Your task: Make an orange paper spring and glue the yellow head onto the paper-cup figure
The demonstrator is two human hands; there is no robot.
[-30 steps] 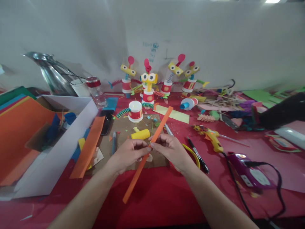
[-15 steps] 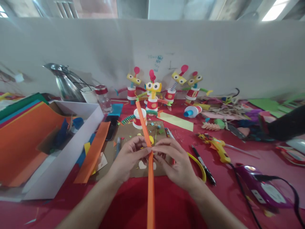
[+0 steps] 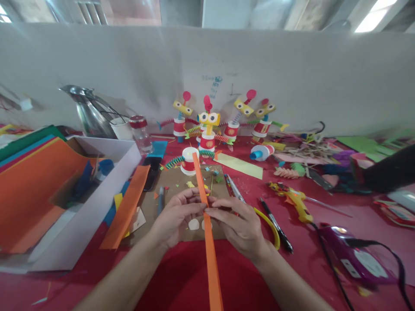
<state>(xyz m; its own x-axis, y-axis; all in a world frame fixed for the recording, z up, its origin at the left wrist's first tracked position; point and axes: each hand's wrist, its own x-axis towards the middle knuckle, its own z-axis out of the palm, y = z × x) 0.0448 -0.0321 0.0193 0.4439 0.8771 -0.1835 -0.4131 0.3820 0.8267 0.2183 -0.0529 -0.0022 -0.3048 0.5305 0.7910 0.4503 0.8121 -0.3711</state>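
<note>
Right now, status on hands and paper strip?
Left hand, right hand: both holding orange strip. Strip overlaps cup in view. Scraps litter cardboard below.

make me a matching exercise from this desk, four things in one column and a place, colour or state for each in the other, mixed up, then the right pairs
Things
1. narrow orange strip
2. glue gun
3. metal jug
4. clear jar

Descriptions
A. topped with a red lid
B. held at the fingertips of the left hand and right hand
C. silver, near the back wall
D. yellow, lying to the right of the black pen

Right pairs: 1-B, 2-D, 3-C, 4-A
</note>
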